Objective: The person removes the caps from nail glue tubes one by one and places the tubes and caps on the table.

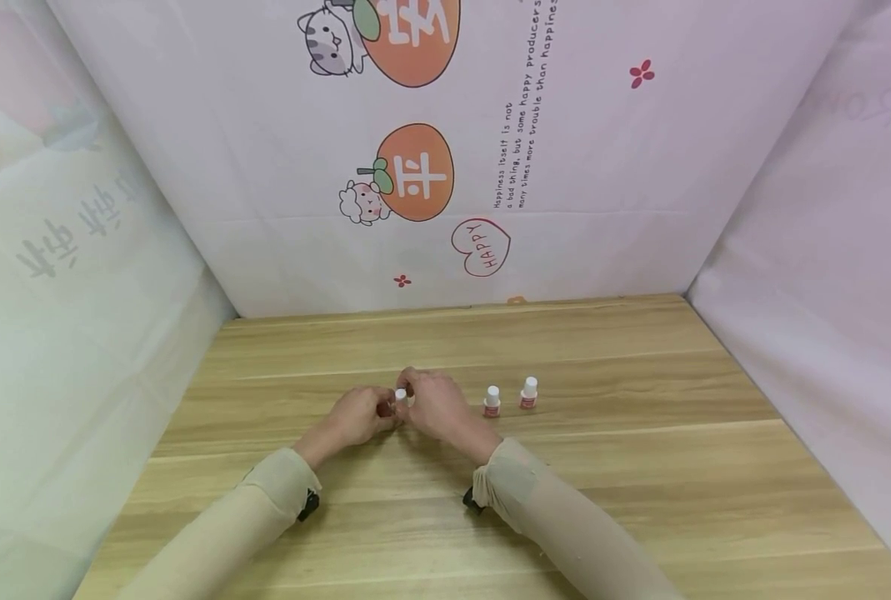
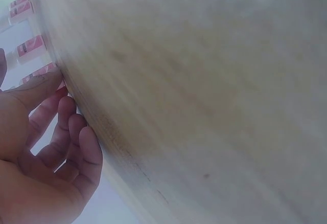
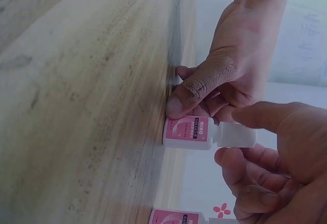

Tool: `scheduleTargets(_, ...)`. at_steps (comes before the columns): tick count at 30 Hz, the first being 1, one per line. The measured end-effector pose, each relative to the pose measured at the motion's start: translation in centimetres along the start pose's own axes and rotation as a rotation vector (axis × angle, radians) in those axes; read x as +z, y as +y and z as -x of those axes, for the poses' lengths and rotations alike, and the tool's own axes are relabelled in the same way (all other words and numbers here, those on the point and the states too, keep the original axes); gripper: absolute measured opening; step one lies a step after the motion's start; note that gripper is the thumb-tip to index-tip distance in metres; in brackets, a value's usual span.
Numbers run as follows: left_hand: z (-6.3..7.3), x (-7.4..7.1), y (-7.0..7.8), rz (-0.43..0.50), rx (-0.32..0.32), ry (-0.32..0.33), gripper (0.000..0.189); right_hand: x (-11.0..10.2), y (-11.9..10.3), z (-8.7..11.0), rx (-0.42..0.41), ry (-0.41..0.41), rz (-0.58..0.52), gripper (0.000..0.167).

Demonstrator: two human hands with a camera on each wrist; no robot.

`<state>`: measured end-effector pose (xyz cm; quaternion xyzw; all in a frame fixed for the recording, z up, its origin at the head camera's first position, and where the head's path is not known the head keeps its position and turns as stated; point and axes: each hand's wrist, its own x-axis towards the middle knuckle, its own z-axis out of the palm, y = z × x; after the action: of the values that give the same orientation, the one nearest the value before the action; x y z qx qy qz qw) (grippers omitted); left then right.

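A small white glue bottle (image 3: pixel 188 133) with a pink label and white cap stands upright on the wooden table between my hands. My left hand (image 1: pixel 358 414) pinches its lower part; the thumb (image 3: pixel 175 106) lies beside the label in the right wrist view. Curled loosely around the white cap (image 3: pixel 237 134) are the fingers of my right hand (image 1: pixel 437 404); how firmly they press is unclear. In the head view the hands cover most of this bottle. Another glue bottle (image 3: pixel 176 217) is close by, cut off at the frame's bottom.
Right of my hands stand two more bottles, one nearer (image 1: pixel 493 402) and one farther right (image 1: pixel 529 392). In the left wrist view several pink labels (image 2: pixel 31 46) line up. A printed white cloth (image 1: pixel 603 208) rises behind the table's back edge.
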<state>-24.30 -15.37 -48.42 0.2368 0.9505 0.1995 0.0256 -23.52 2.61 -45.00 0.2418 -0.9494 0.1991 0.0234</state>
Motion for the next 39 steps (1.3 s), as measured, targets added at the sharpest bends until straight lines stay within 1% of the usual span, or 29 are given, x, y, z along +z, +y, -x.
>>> scheduleTargets(4, 0.01, 0.05, -0.09, -0.002, 0.009, 0.004, 0.010, -0.06, -0.03, 0.04, -0.005, 0.011, -0.001, 0.022)
scheduleTargets(11, 0.02, 0.08, -0.16, -0.010, 0.019, 0.011, 0.011, -0.05, -0.13, 0.09, -0.042, 0.029, 0.033, 0.021)
scheduleTargets(17, 0.07, 0.02, -0.02, -0.013, 0.011, 0.008, 0.011, -0.11, -0.08, 0.15, -0.009, 0.011, 0.000, 0.026)
scheduleTargets(21, 0.05, -0.03, 0.03, -0.009, 0.009, 0.010, 0.011, -0.19, -0.02, 0.14, 0.010, 0.019, -0.012, 0.023)
scheduleTargets(25, 0.05, -0.04, 0.01, -0.006, 0.003, 0.006, 0.011, -0.21, -0.06, 0.14, -0.007, 0.031, 0.001, 0.020)
scheduleTargets(29, 0.06, -0.07, 0.04, -0.009, 0.001, 0.009, 0.012, -0.21, -0.16, 0.10, -0.027, 0.031, 0.015, 0.021)
scheduleTargets(35, 0.07, -0.20, 0.24, -0.029, 0.009, 0.018, 0.012, -0.19, -0.19, 0.03, -0.006, 0.019, 0.032, 0.025)
scheduleTargets(39, 0.13, -0.20, 0.28, -0.035, 0.010, 0.018, 0.012, -0.11, -0.13, -0.01, 0.010, 0.016, 0.024, 0.023)
